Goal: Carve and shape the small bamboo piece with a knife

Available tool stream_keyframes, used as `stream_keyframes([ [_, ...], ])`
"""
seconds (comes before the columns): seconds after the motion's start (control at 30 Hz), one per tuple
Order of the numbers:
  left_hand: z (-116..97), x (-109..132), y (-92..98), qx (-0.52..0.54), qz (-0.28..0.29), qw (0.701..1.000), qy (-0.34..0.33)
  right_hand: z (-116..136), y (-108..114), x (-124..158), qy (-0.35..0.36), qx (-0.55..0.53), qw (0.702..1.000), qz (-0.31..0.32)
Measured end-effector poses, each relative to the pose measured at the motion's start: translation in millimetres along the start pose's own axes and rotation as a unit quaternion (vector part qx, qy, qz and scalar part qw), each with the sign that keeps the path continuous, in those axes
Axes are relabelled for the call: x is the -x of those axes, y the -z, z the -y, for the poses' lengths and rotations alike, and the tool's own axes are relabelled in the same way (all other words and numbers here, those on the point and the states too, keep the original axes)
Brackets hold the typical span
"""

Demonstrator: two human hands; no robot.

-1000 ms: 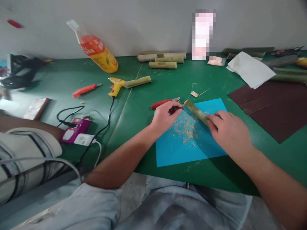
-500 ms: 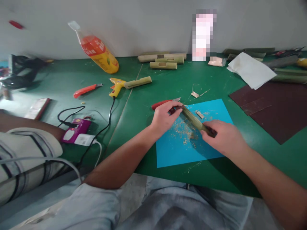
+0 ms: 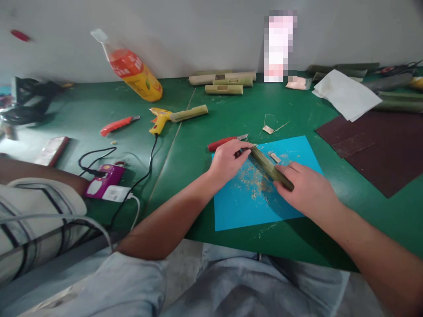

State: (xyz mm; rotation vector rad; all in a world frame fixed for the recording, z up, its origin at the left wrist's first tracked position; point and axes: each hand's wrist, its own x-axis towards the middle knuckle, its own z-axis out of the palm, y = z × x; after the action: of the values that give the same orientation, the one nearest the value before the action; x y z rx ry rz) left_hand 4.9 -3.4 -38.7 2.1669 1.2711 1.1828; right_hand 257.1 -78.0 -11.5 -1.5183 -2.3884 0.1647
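A green bamboo piece point(image 3: 264, 162) slants over a blue sheet point(image 3: 231, 215) strewn with pale shavings. My left hand point(image 3: 228, 160) is closed round its far end, and something small and dark reddish shows beneath the fingers. My right hand point(image 3: 306, 187) grips the bamboo near its lower end, thumb and fingers pressed along it. Whether anything else lies in the right palm is hidden. Just beyond my left hand lies a red-handled knife point(image 3: 223, 143), its blade pointing right. A small pale chip point(image 3: 274, 157) rests on the sheet beside the bamboo.
Dark brown sheets point(image 3: 380, 154) lie at the right, below white paper point(image 3: 346, 94). Cut bamboo pieces point(image 3: 224, 90) line the wall. On the left are a yellow glue gun point(image 3: 160, 121), an orange cutter point(image 3: 115, 126), a bottle point(image 3: 139, 75), a purple power strip point(image 3: 107, 178) and another person's arm point(image 3: 39, 169).
My right hand has shifted slightly up along the bamboo. A dark reddish piece seen at its fingers before no longer shows there. My left hand stays at the far end.
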Motion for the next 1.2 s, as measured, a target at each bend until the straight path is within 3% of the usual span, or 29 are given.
stream_keyframes([
  [0.1,1,1,-1.5,-0.027,0.012,0.999,-0.018,-1,-1,0,0.000,-0.003,1.000,-0.001],
  [0.3,-4,3,-3.5,-0.097,0.055,0.986,-0.125,0,-2,0,-0.004,-0.008,1.000,-0.004],
  [0.53,2,2,-2.2,-0.112,0.050,0.976,-0.177,0,-3,0,-0.010,-0.013,1.000,0.001],
  [0.83,8,-5,6.2,-0.073,0.012,0.989,-0.131,0,-4,0,-0.009,-0.002,1.000,0.004],
  [1.03,5,-3,-2.9,-0.088,0.038,0.987,-0.132,0,-4,0,-0.001,-0.008,1.000,-0.004],
  [1.2,-2,4,-7.3,-0.107,0.083,0.973,-0.187,-1,-5,-2,0.008,-0.011,1.000,0.001],
])
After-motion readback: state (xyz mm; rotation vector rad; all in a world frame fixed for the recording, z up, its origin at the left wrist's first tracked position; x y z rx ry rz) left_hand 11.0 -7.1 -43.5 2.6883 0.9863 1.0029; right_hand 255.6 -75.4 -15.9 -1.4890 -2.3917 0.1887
